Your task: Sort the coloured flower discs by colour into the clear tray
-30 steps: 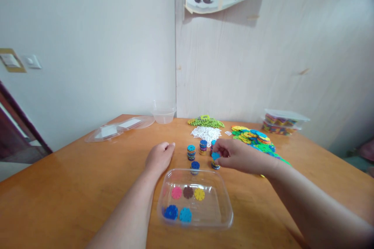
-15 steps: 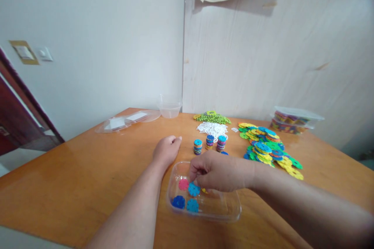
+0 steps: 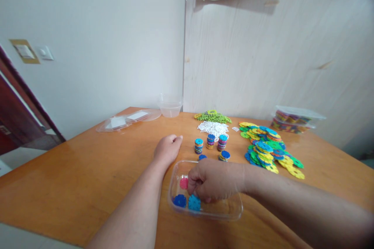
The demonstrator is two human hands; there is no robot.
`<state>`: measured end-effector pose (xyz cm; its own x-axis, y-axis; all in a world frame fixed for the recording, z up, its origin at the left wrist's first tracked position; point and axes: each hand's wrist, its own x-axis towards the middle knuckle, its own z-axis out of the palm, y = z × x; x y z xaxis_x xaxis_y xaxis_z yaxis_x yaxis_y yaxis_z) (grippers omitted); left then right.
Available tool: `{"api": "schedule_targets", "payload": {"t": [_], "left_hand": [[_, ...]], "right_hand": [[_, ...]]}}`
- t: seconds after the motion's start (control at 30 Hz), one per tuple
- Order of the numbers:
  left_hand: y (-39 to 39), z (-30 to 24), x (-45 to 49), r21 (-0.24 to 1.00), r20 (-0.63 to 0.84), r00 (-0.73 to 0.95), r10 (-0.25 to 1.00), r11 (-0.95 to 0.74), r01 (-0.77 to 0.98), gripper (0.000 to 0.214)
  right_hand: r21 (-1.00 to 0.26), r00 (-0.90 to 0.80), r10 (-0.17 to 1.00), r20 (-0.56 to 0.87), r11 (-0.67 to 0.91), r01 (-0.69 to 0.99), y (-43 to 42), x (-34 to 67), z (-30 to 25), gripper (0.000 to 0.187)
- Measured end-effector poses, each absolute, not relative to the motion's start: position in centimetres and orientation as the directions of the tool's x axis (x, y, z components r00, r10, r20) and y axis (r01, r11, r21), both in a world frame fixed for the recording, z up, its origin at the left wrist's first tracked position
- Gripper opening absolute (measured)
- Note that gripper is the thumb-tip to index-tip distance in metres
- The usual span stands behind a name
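My right hand [image 3: 214, 181] is down inside a clear plastic tray [image 3: 233, 212], fingers curled shut; what they pinch is hidden. Beside its fingertips in the tray lie a pink disc [image 3: 184, 183], a dark blue disc [image 3: 179, 200] and a light blue disc [image 3: 194, 203]. My left hand [image 3: 168, 148] rests on the table [image 3: 87, 171] in a loose fist just beyond the tray's far left corner, holding nothing. Behind the tray stand three tall stacks of discs [image 3: 210, 141] and two short stacks [image 3: 224, 156].
A heap of mixed coloured discs [image 3: 269, 149] spreads to the right, with white discs [image 3: 213, 127] and green discs [image 3: 212, 116] further back. A clear bowl [image 3: 170, 107] and clear lids [image 3: 122, 121] sit at the far left, a lidded box of discs [image 3: 293, 118] at the far right.
My right hand has come back from the stacks with a light blue disc and gone down into the tray. My left hand has stayed put.
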<state>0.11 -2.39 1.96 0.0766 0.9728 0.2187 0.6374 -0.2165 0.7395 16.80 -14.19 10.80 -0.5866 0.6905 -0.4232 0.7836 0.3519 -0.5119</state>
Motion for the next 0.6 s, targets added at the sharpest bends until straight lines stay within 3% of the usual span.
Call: {"api": "schedule_targets", "payload": {"t": [0.33,0.6], "left_hand": [[-2.3,1.9,0.2,0.738,0.227,0.070,0.971,-0.218,0.638,0.044],[-2.3,1.8,0.3,0.739,0.237,0.072,0.969,-0.228,0.633,0.044]], "right_hand": [[-0.576,-0.644,0.665,-0.379,0.375,0.726,-14.3,17.4,10.8,0.024],[-0.656,-0.583,0.782,-0.219,0.324,0.682,-14.5,19.5,13.0,0.023]]}}
